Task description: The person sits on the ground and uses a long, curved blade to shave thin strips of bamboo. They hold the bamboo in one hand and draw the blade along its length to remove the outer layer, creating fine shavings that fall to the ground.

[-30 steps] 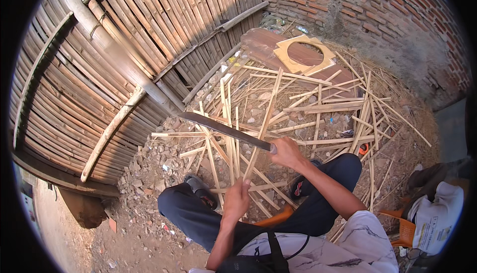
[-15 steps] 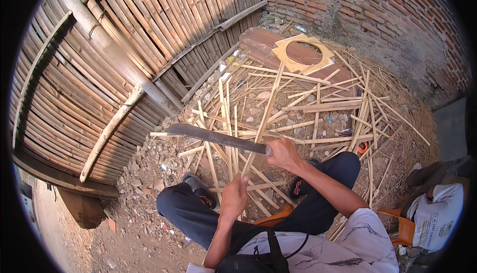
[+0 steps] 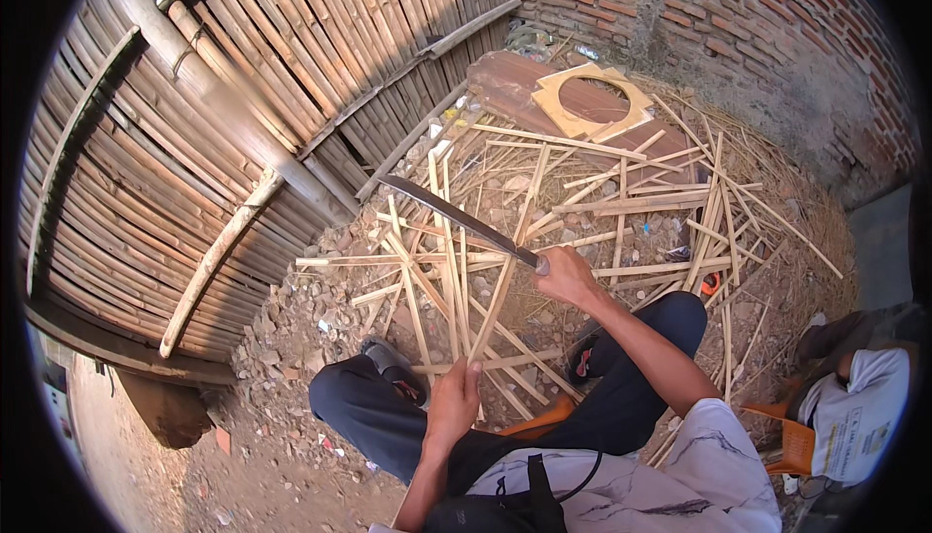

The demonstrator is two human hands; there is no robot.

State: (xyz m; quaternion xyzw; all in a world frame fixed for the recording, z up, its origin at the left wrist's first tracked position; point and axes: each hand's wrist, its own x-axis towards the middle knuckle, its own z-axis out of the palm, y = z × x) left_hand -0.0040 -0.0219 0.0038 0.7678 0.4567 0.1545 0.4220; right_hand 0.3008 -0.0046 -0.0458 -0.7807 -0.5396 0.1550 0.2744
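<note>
Outdoors, seated low in the corner between a bamboo wall (image 3: 320, 57) on the left and a brick wall (image 3: 767, 28) at the far right. Set before a brown board (image 3: 505, 77) and, on top of it, a tan frame (image 3: 558, 111) with a round hole. Surrounded ahead by loose pale strips (image 3: 641, 207), strewn over stony ground and crossing at many angles. Bent at the knees in dark trousers (image 3: 364, 402), with legs apart.

Holding one narrow strip (image 3: 498, 298) in front of the body, directed lengthwise away from the lap and slanting slightly right toward its far end, over the litter of others. Carrying, too, a dark machete (image 3: 451, 213), aimed away and to the left, nearly square across the strip, with the crossing close to the handle. Impossible to tell from above whether touching there or just clear.

Clamped on the strip's near end with the left hand (image 3: 453, 405), thumb along the top and no gap showing; partly hidden beneath, at the other fingers. Curled fully around the machete's handle with the right hand (image 3: 568, 278), just right of the strip. Nearer to the crossing with the right hand, farther back toward the body with the left.
</note>
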